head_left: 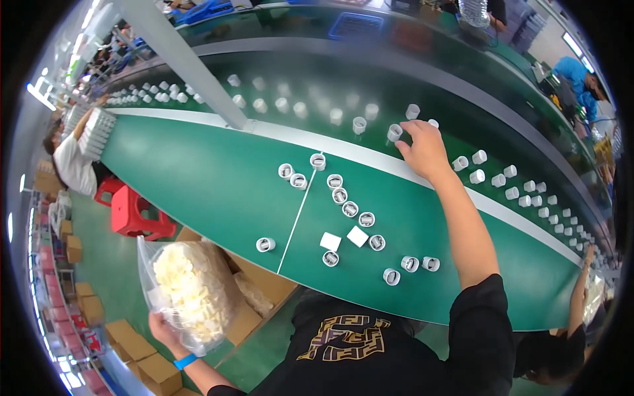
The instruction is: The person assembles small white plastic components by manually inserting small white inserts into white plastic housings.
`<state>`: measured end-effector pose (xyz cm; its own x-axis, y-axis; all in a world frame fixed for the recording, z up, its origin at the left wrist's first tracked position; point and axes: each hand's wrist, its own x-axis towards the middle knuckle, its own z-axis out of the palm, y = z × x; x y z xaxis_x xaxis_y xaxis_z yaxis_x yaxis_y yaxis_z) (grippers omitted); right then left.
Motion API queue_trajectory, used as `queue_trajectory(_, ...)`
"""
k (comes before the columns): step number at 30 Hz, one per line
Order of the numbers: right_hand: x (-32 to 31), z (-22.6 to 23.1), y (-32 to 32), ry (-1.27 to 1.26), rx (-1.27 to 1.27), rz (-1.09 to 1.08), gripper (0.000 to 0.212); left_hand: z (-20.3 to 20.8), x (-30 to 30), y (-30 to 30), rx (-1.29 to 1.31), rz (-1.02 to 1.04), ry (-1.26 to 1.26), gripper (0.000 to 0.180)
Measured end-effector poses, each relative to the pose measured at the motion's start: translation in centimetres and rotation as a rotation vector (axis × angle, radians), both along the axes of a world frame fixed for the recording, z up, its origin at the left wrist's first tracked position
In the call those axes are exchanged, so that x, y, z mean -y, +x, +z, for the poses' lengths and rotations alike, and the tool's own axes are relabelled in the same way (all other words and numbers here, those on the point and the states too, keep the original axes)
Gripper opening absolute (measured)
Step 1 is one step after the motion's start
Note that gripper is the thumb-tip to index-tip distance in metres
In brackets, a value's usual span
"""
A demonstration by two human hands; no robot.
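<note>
My left hand (165,334) is closed on the edge of a clear plastic bag (195,290) full of small cream-coloured pieces, held beside the near edge of the bench. My right arm stretches across the bench to the belt behind it. There my right hand (422,146) has its thumb and forefinger apart, with a white plastic cup (394,132) at their tips; contact cannot be made out. On the green bench (198,171) stand several white cups with metallic parts inside, among them one cup (366,219) near the middle. Two white square blocks (357,236) lie among them.
A green conveyor belt (317,92) carrying rows of white cups runs behind a pale rail (297,135). A grey post (178,59) rises from that rail. Red stools (135,212) and an open cardboard box (264,284) stand at the near side. Co-workers sit at both ends.
</note>
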<state>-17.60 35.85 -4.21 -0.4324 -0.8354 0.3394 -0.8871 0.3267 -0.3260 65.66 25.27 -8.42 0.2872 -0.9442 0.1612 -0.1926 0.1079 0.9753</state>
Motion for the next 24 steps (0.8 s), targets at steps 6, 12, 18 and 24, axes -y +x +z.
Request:
queue_trajectory(6,0.4,6.8,9.3,-0.337,0.292,0.339,0.036,23.7,-3.7,-15.3,-0.314,-0.199,-0.164,0.05)
queue_trajectory(12,-2.1,15.2,20.6,-0.18,0.902,0.854,0.064,30.6,0.5,-22.2,0.944,-0.109,-0.776,0.01)
queue_trajectory(18,-1.6,22.8,27.1,-0.498,0.919,1.014,0.091,35.9,1.2,-30.4,0.744,-0.13,-1.196,0.016)
queue_trajectory(24,3.5,21.0,26.8,-0.697,0.459,0.5,0.077,32.5,4.1,-36.3,0.351,-0.342,-0.774,0.032)
